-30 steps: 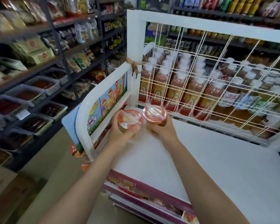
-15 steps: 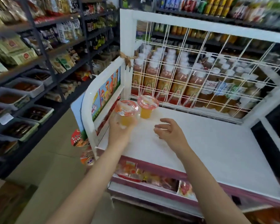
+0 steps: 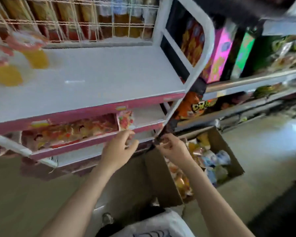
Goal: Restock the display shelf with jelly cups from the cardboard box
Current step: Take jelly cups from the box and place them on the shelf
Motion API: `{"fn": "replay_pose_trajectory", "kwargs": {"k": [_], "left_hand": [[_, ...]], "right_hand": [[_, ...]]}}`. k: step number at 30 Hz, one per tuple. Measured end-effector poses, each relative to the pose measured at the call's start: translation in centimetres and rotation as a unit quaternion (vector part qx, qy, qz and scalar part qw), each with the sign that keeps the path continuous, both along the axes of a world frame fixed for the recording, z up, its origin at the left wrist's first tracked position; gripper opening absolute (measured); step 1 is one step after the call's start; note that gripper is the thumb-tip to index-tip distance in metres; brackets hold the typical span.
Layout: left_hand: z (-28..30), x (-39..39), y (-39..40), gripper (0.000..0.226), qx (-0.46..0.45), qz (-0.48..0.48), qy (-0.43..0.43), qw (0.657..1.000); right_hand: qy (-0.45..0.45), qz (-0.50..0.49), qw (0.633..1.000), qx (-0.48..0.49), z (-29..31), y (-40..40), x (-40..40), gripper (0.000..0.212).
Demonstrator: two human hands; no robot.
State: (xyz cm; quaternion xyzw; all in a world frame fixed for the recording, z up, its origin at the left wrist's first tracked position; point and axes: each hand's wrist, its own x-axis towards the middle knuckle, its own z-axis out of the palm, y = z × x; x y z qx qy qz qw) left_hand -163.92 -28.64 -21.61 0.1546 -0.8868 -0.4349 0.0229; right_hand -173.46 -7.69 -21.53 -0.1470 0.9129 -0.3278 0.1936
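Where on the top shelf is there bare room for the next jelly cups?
The white top shelf is bare from the two jelly cups at its left end across to the right side rail, back to the wire grid. The tier below is crowded with packets, bare only at its right end.

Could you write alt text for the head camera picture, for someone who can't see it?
A person's two empty hands, left hand and right hand, reach down towards an open cardboard box of packaged snacks on the floor. Two orange jelly cups stand blurred at the left of the white display shelf above.
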Motion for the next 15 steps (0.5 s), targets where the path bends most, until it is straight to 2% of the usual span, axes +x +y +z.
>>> {"fn": "replay_pose_trajectory", "kwargs": {"k": [4,7,11,15], "left_hand": [[-4.3,-3.0,7.1,0.036,-0.028,-0.059,-0.047,0.997],[-8.9,-5.6,12.6,0.045,-0.035,-0.094,-0.075,0.992],[-16.3,-7.8,19.5,0.075,-0.029,-0.089,-0.167,0.981],[-23.0,-8.3,24.7,0.103,-0.041,-0.062,-0.243,0.967]], "right_hand": [[-0.064,-0.09,0.993,0.05,-4.2,8.4,-0.7,0.054],[-0.105,-0.122,0.986,0.045,-8.0,13.9,-2.4,0.054],[-0.148,-0.131,0.979,0.052,-15.1,20.2,-5.5,0.048],[-0.19,-0.139,0.97,0.058,-22.3,24.6,-8.1,0.061]]}}
